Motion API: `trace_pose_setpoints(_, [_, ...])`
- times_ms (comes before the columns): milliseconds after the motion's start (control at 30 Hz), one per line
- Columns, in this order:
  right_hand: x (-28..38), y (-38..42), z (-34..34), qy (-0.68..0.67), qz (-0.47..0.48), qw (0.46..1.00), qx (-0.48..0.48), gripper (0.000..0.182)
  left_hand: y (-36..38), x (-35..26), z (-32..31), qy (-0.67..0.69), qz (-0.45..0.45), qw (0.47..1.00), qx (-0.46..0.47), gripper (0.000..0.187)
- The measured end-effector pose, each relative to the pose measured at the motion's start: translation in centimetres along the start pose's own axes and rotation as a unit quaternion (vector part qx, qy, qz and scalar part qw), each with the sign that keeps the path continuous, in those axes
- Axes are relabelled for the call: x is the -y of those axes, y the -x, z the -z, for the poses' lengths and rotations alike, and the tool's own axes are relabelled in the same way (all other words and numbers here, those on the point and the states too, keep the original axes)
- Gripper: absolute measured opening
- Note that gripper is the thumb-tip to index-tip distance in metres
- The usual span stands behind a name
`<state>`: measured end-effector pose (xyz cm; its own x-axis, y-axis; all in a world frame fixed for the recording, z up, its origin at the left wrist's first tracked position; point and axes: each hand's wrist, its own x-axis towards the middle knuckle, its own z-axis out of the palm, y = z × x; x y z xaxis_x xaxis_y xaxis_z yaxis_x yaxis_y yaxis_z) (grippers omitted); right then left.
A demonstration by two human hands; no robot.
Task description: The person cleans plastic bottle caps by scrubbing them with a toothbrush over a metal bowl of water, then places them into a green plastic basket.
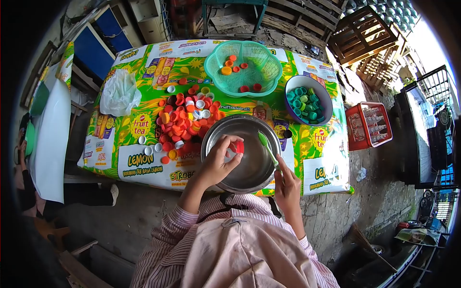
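Observation:
Over the left part of a metal bowl (249,178), my left hand (220,161) pinches a red bottle cap (239,147) between thumb and fingers. My right hand (288,185), at the bowl's right rim, grips the handle of a green toothbrush (267,147), whose bristle end points up and away over the bowl. The cap and the brush are apart. Cloudy water seems to be in the bowl. Left of the bowl lies a pile of mostly red caps (180,122), with some white and orange ones.
Behind the bowl, a green basket (216,79) holds several red and orange caps. A purple-rimmed bowl (328,103) of green caps stands at the right. A plastic bag (120,93) lies on the left of the printed tablecloth (103,137). A red crate (356,127) is beyond the table.

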<state>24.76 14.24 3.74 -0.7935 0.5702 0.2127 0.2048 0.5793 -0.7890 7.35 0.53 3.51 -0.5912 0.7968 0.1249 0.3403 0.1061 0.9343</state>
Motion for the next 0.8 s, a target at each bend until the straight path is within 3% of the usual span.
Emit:
trace_pose_setpoints(67, [-1.3,0.5,-1.8,0.088,-0.065,0.994,0.028,0.04,-0.1,3.0,-0.4,-0.271,0.046,0.96,0.048,0.028])
trace_pose_setpoints(100, [-1.6,1.0,-2.0,0.167,-0.08,0.979,0.087,0.039,0.3,3.4,-0.3,-0.379,0.034,0.922,0.069,0.028])
trace_pose_setpoints(233, [0.7,1.7,-1.8,0.141,-0.119,0.983,0.027,0.041,-0.1,2.4,0.6,-0.284,-0.031,0.957,0.042,0.032])
trace_pose_setpoints(333, [0.1,2.0,-2.7,0.105,-0.058,0.991,-0.052,0.041,-0.4,2.7,0.8,-0.286,-0.069,0.953,0.071,0.033])
trace_pose_setpoints(400, [-0.3,2.6,-3.0,0.142,-0.074,0.986,-0.044,0.041,0.5,4.0,0.4,-0.349,-0.034,0.93,0.113,0.034])
trace_pose_setpoints(467, [0.2,2.3,-2.6,0.152,-0.103,0.983,-0.025,0.041,0.1,3.2,0.8,-0.25,-0.067,0.961,0.099,0.038])
trace_pose_setpoints(533, [0.8,2.1,-2.3,0.138,-0.123,0.982,-0.033,0.039,-0.1,2.6,1.1,-0.208,-0.039,0.971,0.109,0.035])
trace_pose_setpoints(600, [0.7,2.1,-2.6,0.15,-0.15,0.977,-0.017,0.037,0.0,4.1,1.2,-0.294,-0.034,0.941,0.164,0.029])
trace_pose_setpoints(667, [0.4,2.6,-2.6,0.187,-0.16,0.969,0.014,0.036,-0.8,4.4,1.5,-0.284,-0.036,0.945,0.158,0.023])
trace_pose_setpoints(733, [0.1,2.9,-3.0,0.138,-0.137,0.979,-0.059,0.035,-2.4,3.2,2.5,-0.163,-0.003,0.97,0.18,0.023])
trace_pose_setpoints(800, [0.2,3.0,-2.9,0.139,-0.151,0.977,-0.055,0.035,-5.6,3.1,3.7,-0.174,-0.088,0.979,0.057,0.022])
